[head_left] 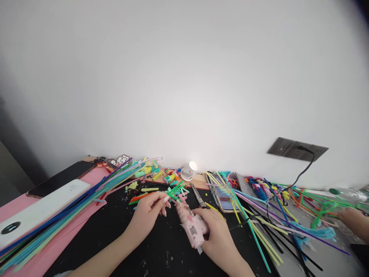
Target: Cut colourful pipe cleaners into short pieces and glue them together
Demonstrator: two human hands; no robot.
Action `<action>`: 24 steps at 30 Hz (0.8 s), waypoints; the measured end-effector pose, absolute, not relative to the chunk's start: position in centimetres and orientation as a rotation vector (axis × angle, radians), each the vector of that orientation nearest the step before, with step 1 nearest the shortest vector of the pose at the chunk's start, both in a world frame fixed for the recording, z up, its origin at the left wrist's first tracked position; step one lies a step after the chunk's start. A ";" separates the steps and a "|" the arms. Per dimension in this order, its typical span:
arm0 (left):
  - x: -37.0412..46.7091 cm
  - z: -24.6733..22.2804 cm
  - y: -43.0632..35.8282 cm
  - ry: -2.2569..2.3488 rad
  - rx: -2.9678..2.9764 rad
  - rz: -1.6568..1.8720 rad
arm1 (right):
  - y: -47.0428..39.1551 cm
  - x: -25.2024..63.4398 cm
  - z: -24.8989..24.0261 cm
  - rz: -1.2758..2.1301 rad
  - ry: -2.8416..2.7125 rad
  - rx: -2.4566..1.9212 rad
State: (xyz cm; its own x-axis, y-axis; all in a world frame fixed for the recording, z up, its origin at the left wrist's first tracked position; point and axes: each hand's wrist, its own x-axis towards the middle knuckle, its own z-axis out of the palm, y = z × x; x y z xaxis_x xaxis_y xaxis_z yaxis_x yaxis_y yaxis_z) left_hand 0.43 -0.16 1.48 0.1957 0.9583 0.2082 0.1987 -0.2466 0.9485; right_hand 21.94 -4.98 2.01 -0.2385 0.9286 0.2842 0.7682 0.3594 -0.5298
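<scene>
My left hand (150,211) pinches some short green pipe cleaners (175,189) between thumb and fingers, over the black mat (115,231). Wrapped round the handle of a pink glue gun (190,227), my right hand (211,227) holds it with the nozzle end up near the green pieces. Whether the nozzle touches them cannot be made out. Short cut pieces in several colours lie just behind both hands. Scissors (198,195) lie behind the glue gun, beside a white paper cup (189,171).
Long pipe cleaners (77,207) lie across a white device (46,209) at left. A phone (226,198) and more pipe cleaners (259,238) lie at right. A black cord runs to the wall socket (296,149). Another person's hand (350,217) is at far right.
</scene>
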 end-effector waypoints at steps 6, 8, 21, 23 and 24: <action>0.3 1.5 -0.2 1.113 1.606 1.141 | -5.7 21.5 2.6 0.347 -2.247 -1.426; 0.4 1.5 -0.2 1.083 1.597 1.094 | -5.9 21.6 2.9 0.366 -2.262 -1.387; 1.0 1.7 -1.2 0.789 1.479 0.679 | -5.0 22.3 1.5 0.026 -2.004 -1.181; 1.1 1.7 -1.4 0.758 1.471 0.638 | -5.1 22.0 1.6 -0.016 -2.033 -1.111; 1.1 1.8 -1.5 0.742 1.464 0.627 | -5.1 21.9 1.6 -0.031 -2.038 -1.085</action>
